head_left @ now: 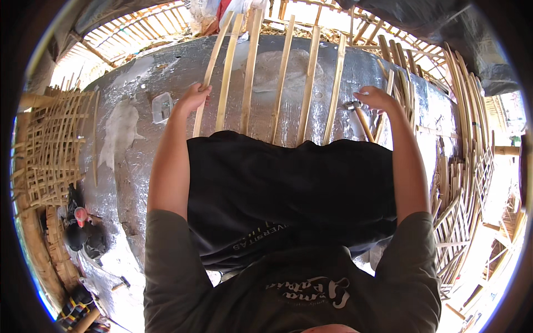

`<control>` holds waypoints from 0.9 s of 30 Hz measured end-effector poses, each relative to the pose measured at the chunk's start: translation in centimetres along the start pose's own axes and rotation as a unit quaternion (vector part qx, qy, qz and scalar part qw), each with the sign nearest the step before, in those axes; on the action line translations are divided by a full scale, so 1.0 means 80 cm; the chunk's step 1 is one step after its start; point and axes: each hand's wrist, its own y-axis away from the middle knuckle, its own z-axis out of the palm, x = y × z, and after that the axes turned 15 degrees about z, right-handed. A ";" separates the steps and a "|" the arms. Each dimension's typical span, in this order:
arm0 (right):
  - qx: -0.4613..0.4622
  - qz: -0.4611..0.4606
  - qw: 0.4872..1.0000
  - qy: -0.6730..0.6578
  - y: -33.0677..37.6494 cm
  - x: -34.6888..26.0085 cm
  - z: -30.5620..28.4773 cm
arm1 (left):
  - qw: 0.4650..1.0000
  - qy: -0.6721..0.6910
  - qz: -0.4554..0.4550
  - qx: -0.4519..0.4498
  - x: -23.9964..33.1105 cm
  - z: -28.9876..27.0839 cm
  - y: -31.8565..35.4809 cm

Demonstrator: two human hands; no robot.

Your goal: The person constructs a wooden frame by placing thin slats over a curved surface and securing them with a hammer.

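Both arms reach forward from olive-dark sleeves [176, 250], set wide on either side of the lap, with the forearms angling slightly inward toward the wrists. The left hand [194, 99] is bent in at the wrist, palm turned inward, its fingers curled over the outermost slat on the left. The grip there is drawn together at that slat, though whether it is truly clamped on it I cannot tell. The right hand [376, 99] is at about the same height, knuckles up, thumb and forefinger pointing inward just beside the head of a hammer [365, 124]. I cannot tell whether this grip is apart or together, or whether it touches the hammer.

Six pale bamboo slats [282, 77] lie between the hands, roughly side by side and fanned lengthwise away from the person, on a silvery floor sheet [166, 66]. Their near ends run up to or under the black cloth [288, 177] across the lap. The one hammer near the right hand lies with its handle slanting toward the lap.

One clear plastic box [162, 107] sits left of the left hand. There are two bamboo lattices, one at the left [50, 147] and one at the right [463, 216]. One red cup [81, 215] and one small hammer-shaped tool [120, 283] are at the lower left.
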 end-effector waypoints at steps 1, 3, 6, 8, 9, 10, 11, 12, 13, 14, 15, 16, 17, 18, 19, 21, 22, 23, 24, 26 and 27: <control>0.022 -0.017 1.000 0.012 -0.017 0.024 -0.005 | 1.000 -0.015 0.006 -0.003 -0.002 -0.002 -0.003; 0.020 -0.004 1.000 0.021 -0.016 0.053 -0.018 | 0.999 -0.040 0.017 -0.016 -0.009 -0.003 -0.006; 0.014 -0.024 1.000 0.000 -0.049 0.117 0.005 | 0.998 -0.050 0.011 -0.033 -0.027 -0.006 -0.014; 0.005 -0.009 1.000 0.022 -0.056 0.163 0.023 | 0.998 -0.052 -0.012 -0.041 -0.003 -0.002 -0.007; 0.030 -0.005 0.998 0.046 -0.066 0.191 0.036 | 0.998 -0.053 -0.021 -0.041 0.000 -0.001 -0.008; 0.084 -0.021 0.996 0.037 -0.073 0.219 0.053 | 0.997 -0.053 -0.030 -0.041 0.003 0.002 -0.009; 0.138 -0.041 0.989 0.029 -0.081 0.238 0.071 | 0.997 -0.052 -0.036 -0.045 -0.002 0.000 -0.008; 0.140 0.006 0.990 -0.019 -0.088 0.240 0.086 | 0.997 -0.052 -0.045 -0.045 -0.010 -0.008 -0.007; 0.178 0.030 0.981 -0.075 -0.102 0.266 0.107 | 0.996 -0.048 -0.045 -0.052 -0.008 0.000 -0.014; 0.166 0.061 0.979 -0.097 -0.109 0.272 0.121 | 0.995 -0.063 -0.047 -0.054 -0.002 0.003 -0.014; 0.153 0.087 0.977 -0.120 -0.106 0.258 0.131 | 0.996 -0.056 -0.049 -0.055 0.000 0.001 -0.012; 0.194 0.069 0.974 -0.098 -0.097 0.249 0.142 | 0.996 -0.049 -0.052 -0.056 0.002 0.000 -0.011; 0.155 0.066 0.976 -0.141 -0.085 0.224 0.140 | 0.996 -0.043 -0.058 -0.051 0.001 -0.009 -0.002; 0.167 0.067 0.974 -0.141 -0.083 0.216 0.146 | 0.996 -0.049 -0.060 -0.051 0.005 -0.007 -0.001; 0.179 0.068 0.971 -0.140 -0.080 0.209 0.150 | 0.995 -0.055 -0.063 -0.050 0.008 -0.006 0.002; 0.234 0.052 0.963 -0.123 -0.085 0.208 0.159 | 0.995 -0.063 -0.062 -0.054 0.009 -0.006 0.000; 0.260 0.043 0.958 -0.114 -0.087 0.206 0.164 | 0.994 -0.066 -0.060 -0.059 0.007 -0.009 0.000; 0.286 0.037 0.951 -0.114 -0.096 0.212 0.171 | 0.994 -0.067 -0.057 -0.064 0.007 -0.009 -0.001; 0.314 0.037 0.942 -0.112 -0.105 0.225 0.180 | 0.994 -0.064 -0.055 -0.068 0.012 -0.002 -0.005; 0.323 0.041 0.932 -0.158 -0.115 0.235 0.182 | 0.994 -0.061 -0.056 -0.068 0.015 0.001 -0.005; 0.304 0.045 0.929 -0.206 -0.115 0.230 0.178 | 0.994 -0.061 -0.058 -0.066 0.014 -0.001 -0.003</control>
